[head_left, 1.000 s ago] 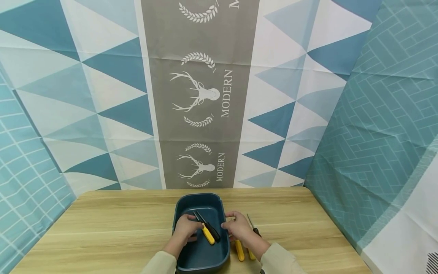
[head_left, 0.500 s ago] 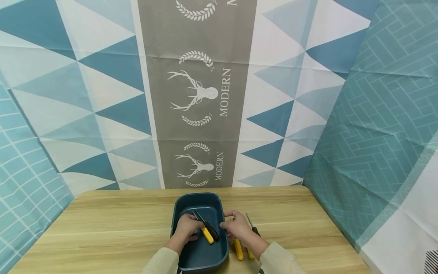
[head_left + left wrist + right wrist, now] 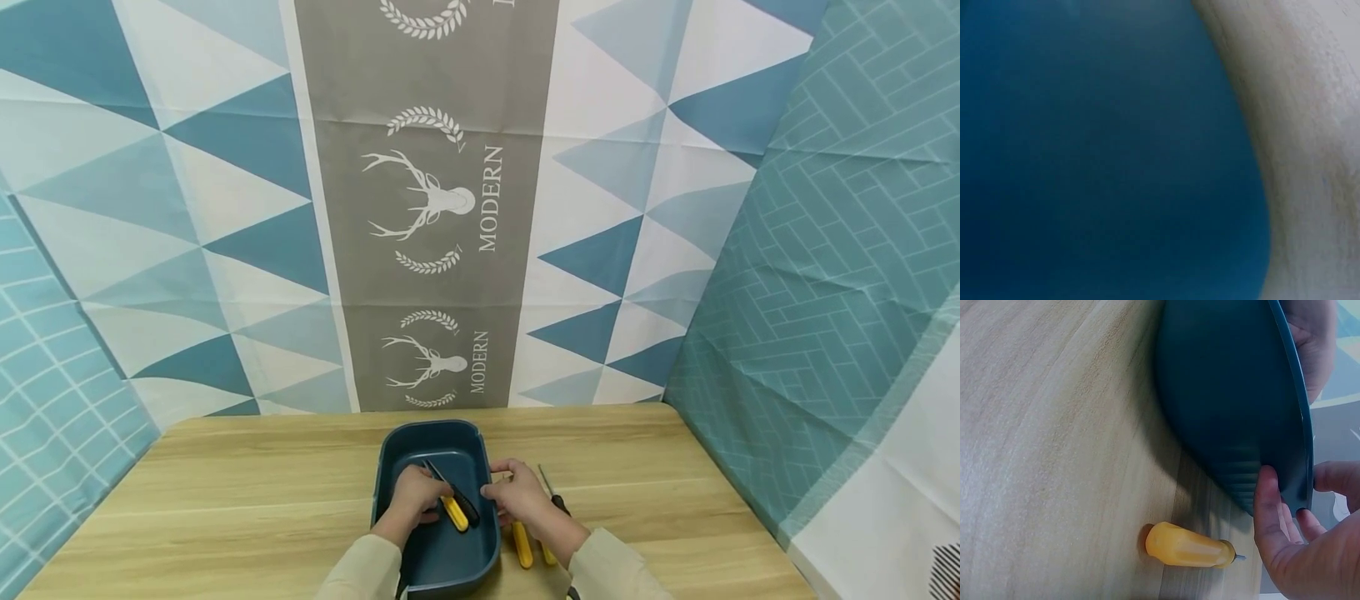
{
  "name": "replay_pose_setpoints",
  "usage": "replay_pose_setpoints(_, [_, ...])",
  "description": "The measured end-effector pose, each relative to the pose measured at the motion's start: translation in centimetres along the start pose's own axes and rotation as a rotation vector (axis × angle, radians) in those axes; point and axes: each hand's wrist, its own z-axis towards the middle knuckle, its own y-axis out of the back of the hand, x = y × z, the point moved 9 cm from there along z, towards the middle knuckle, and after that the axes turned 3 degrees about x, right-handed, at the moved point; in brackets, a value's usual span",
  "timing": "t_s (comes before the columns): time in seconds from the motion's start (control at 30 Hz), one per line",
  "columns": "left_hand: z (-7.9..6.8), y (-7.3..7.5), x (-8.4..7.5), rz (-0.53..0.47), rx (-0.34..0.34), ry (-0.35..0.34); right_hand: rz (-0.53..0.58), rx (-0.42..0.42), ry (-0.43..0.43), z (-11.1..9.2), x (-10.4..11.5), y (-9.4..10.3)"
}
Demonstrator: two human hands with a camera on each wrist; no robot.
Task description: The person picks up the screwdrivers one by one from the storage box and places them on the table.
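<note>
A dark blue bin [image 3: 442, 562] stands on the table. Inside it lie a yellow-handled tool [image 3: 455, 515] and a black-handled tool [image 3: 467, 505], their thin metal shafts pointing away; they look like screwdrivers. My left hand [image 3: 415, 494] reaches over the bin's left side, fingers above the shafts and by the yellow handle; its grasp is hidden. My right hand [image 3: 521, 493] pinches the bin's right wall, fingers on the outside and a fingertip over the rim. The left wrist view shows only blurred blue bin wall [image 3: 1129, 144] and tabletop.
A yellow-handled screwdriver [image 3: 1188, 545] lies on the wooden table [image 3: 247, 492] right of the bin. Beside it are another yellow handle [image 3: 549, 555] and a metal shaft with a black part [image 3: 558, 502], partly under my right forearm. Patterned cloths [image 3: 600, 250] hang behind the table.
My left hand has shifted slightly right and farther over the tools in the bin. The right hand keeps its place on the bin wall; the tools lie as before.
</note>
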Motion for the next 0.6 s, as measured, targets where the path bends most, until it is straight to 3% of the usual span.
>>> replay_pose_setpoints(0.6, [0.19,-0.47,-0.27,0.078,-0.025,-0.016,0.028,0.031,-0.012,0.07,-0.01,-0.15])
